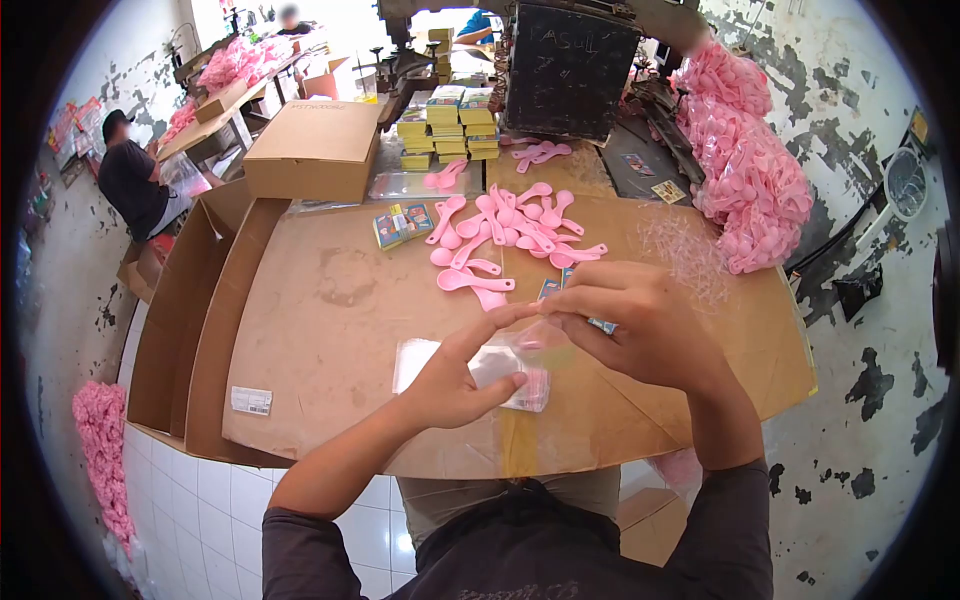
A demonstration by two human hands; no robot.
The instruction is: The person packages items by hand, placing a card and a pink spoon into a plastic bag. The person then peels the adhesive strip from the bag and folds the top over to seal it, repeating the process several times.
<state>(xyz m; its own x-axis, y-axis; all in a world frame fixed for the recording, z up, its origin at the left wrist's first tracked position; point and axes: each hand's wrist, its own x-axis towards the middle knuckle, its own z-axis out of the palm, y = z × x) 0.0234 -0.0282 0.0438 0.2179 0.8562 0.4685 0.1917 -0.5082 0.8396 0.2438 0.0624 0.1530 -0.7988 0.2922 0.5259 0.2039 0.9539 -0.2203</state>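
My right hand (pixel 630 315) is above the cardboard tabletop, its fingertips pinched together at the top of a small clear plastic bag (pixel 541 338). Something pale pink shows through the bag, but it is too blurred to name. Reaching in from the left, my left hand (pixel 462 378) has its thumb and index finger spread wide, the index tip meeting the right fingertips. Below it lies a stack of clear plastic bags (pixel 415 360). Pink plastic spoons (pixel 500 222) lie heaped beyond both hands. A bundle of printed cards (pixel 403 227) sits left of the heap; other cards are partly behind my right hand.
Thin clear strips (pixel 685 255) are scattered at right. Stacked card bundles (pixel 447 125) and a closed carton (pixel 313 145) stand at the back. Bags of pink spoons (pixel 745 170) bulge over the right edge. An open carton (pixel 190 320) borders the left side. Another person (pixel 140 180) sits farther left.
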